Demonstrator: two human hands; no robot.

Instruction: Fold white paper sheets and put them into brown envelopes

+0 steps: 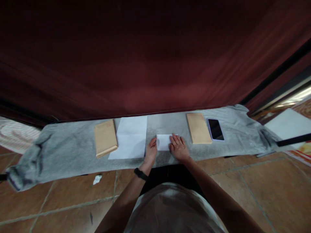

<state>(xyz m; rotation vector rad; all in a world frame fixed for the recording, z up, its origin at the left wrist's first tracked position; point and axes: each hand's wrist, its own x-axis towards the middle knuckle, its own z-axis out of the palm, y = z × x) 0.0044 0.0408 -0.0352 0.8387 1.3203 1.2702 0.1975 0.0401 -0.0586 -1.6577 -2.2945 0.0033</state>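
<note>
A small folded sheet of white paper (163, 142) lies on the grey cloth in front of me. My left hand (151, 151), with a dark band on its wrist, has its fingers closed at the paper's left edge. Flat over the right end of the paper rests my right hand (179, 148), fingers stretched out and covering that end. To the left, larger white sheets (132, 137) with a crease across them lie spread out. Beyond them is a stack of brown envelopes (105, 137). Another brown envelope stack (199, 128) sits right of my right hand.
A phone (215, 129) with a pale purple edge lies beside the right-hand stack. The grey cloth (70, 142) covers a long narrow surface against a dark red curtain (150, 71). A white scrap (97, 179) is on the tiled floor (73, 194).
</note>
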